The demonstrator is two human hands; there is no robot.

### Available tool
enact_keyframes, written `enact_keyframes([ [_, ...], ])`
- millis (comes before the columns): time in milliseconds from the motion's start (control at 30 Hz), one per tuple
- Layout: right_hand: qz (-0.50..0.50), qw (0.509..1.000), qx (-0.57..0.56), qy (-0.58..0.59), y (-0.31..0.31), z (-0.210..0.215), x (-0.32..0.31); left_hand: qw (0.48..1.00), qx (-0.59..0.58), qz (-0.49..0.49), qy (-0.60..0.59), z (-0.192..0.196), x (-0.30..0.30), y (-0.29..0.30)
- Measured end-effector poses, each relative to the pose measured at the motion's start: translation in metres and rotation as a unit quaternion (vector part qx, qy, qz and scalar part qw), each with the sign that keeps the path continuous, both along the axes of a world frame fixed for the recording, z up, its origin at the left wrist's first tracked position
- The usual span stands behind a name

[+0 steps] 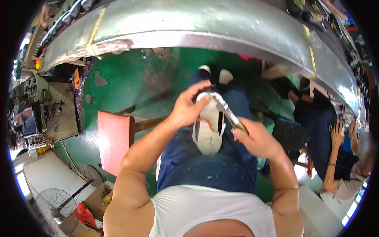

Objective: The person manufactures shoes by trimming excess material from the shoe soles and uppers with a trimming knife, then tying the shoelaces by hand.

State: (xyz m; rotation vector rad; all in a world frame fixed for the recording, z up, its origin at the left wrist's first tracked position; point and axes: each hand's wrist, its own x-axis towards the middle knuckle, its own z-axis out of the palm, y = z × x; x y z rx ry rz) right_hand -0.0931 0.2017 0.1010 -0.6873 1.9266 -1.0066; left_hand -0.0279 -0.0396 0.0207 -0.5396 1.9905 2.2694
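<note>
Fingers (198, 87) of the left hand (184, 108) grasp the far end of a pale shoe-shaped piece (204, 139), thumb pressed on its top; those of the right hand (258, 138) are wrapped round the handle of a long metal tool (229, 111). On my remote feed the piece lies along the lap (197, 170), an orange-red strip (208, 124) at its middle. The tool reaches the rim beside the left hand; at this size I cannot tell whether its tip bites or merely rests.

Risks, my judgement: a slip along the rim could drive the metal into the left thumb, which sits close by. Levering too hard could tear or crease the edge. Soft trousers make poor backing, so lopsided force could roll the piece.

Surface and room: dark blue cloth, pale flecks. Green floor (154, 79), stained in patches. Ahead, a long metal bench (177, 21). Left: a pinkish-red slab (113, 136), a machine (59, 108), a wire fan cage (49, 201). Right: a co-worker's hand (336, 136), lifted, fingers spread.
</note>
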Motion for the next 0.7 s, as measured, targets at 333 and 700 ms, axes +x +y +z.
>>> enact_keyframes([
  [333,-0.116,0.99,-0.082,0.024,-0.011,0.001,0.005,0.994,0.02,-0.089,0.058,-0.027,0.004,-0.02],
  [700,-0.15,0.978,-0.016,0.147,-0.025,-0.076,-0.026,0.951,-0.263,-0.165,0.0,0.004,0.102,0.018],
])
